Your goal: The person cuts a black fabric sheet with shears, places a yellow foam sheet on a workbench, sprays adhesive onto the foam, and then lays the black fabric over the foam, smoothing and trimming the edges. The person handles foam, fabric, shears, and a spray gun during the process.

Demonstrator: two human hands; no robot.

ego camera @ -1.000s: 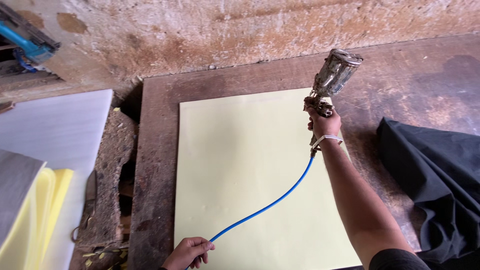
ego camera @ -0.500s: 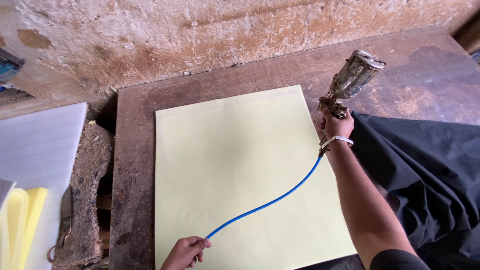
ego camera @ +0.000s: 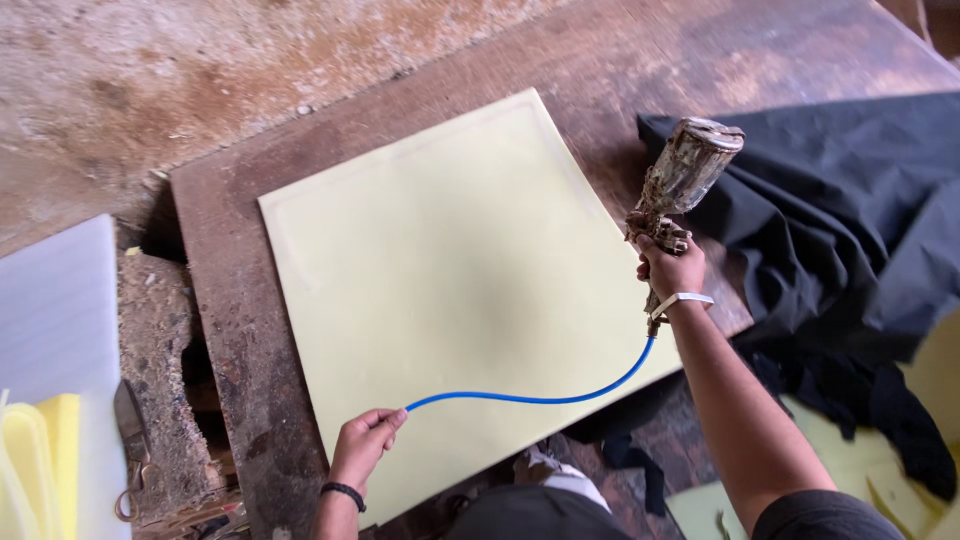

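Yellow foam sheet (ego camera: 450, 290) lies flat on the worn wooden surface (ego camera: 230, 330). Your left hand (ego camera: 365, 445) pinches the blue hose (ego camera: 530, 400) over the sheet's near edge. Your right hand (ego camera: 672, 268) grips the crusted spray gun (ego camera: 680, 185) at the sheet's right edge, just beside black cloth (ego camera: 830, 220).

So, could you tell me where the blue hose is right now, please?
In the head view, the blue hose curves across the yellow sheet's near edge, from the left hand up to the spray gun in the right hand.
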